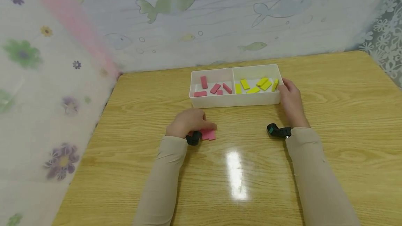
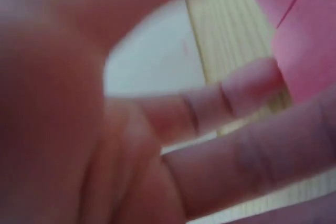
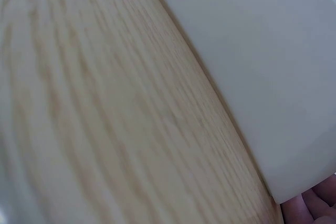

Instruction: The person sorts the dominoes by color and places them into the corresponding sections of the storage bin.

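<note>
A white two-part box [image 1: 235, 101] stands on the table, with small pink blocks [image 1: 215, 88] in its left compartment and small yellow blocks [image 1: 263, 83] in its right. My right hand [image 1: 292, 102] holds the box's right end, thumb near the front corner. Curled fingers [image 3: 315, 205] show at that corner in the right wrist view. Just in front of the box, my left hand [image 1: 190, 122] reaches over pink pieces [image 1: 209, 134] lying on the table. Its fingers look mostly straight in the left wrist view, one fingertip touching a pink piece [image 2: 310, 40]. The hand hides some of them.
The wooden table [image 1: 141, 97] meets a wall with painted fish [image 1: 174, 2] behind the box. Another wall with flowers [image 1: 64, 161] runs along the left. Black wrist cameras [image 1: 277, 130] sit at both wrists.
</note>
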Demonstrator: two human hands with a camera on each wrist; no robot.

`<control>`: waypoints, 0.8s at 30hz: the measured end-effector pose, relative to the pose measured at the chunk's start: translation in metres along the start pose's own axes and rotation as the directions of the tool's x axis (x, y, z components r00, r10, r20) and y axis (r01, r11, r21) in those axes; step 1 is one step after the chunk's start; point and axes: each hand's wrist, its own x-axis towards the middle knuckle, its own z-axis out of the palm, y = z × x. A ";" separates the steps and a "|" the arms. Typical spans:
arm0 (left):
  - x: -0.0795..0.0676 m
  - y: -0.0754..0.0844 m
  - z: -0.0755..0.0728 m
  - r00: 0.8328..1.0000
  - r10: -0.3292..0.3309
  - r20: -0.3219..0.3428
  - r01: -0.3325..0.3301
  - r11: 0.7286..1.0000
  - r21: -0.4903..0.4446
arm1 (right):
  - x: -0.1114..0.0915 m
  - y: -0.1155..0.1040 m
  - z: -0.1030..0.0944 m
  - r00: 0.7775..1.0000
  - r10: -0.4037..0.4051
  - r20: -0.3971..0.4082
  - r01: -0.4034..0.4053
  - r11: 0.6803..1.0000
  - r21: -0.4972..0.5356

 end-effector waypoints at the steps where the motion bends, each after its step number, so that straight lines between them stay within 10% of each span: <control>1: -0.001 0.001 0.000 1.000 -0.001 0.013 0.001 1.000 -0.007 | 0.000 0.000 0.000 1.000 0.001 0.001 -0.001 1.000 -0.002; 24: -0.001 0.014 0.007 0.995 0.059 -0.086 -0.062 0.998 -0.030 | -0.001 -0.001 0.000 1.000 0.011 0.007 -0.011 1.000 0.003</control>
